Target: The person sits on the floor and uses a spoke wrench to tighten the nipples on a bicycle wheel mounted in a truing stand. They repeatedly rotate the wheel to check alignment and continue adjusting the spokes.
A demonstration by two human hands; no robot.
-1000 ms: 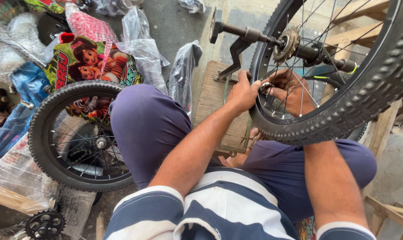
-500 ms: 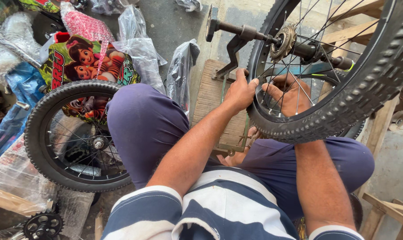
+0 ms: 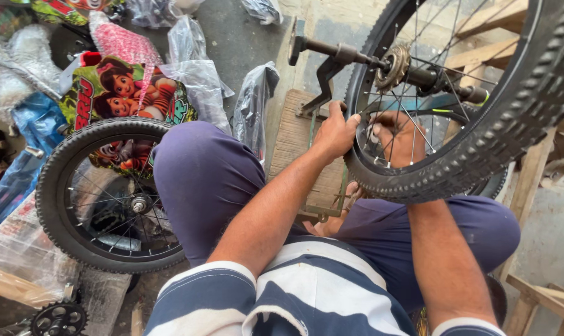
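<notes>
A bicycle wheel (image 3: 481,149) with a knobby black tyre, thin spokes and a sprocket on its axle (image 3: 394,65) stands upright on a stand over my lap. My left hand (image 3: 335,132) grips the tyre and rim at the wheel's lower left edge. My right hand (image 3: 399,138) is behind the spokes, fingers curled at the inner rim, partly hidden by the spokes. Whether it holds a small tool I cannot tell.
A second, smaller wheel (image 3: 111,196) lies by my left knee. Plastic-wrapped parts (image 3: 195,62) and a colourful cartoon-printed panel (image 3: 129,90) crowd the floor at the left. A chainring (image 3: 58,318) sits at the bottom left. Wooden slats (image 3: 543,295) stand at the right.
My view has shifted slightly closer to the wheel. Both hands stay on the wheel's lower rim, with the left hand sliding a little along the tyre.
</notes>
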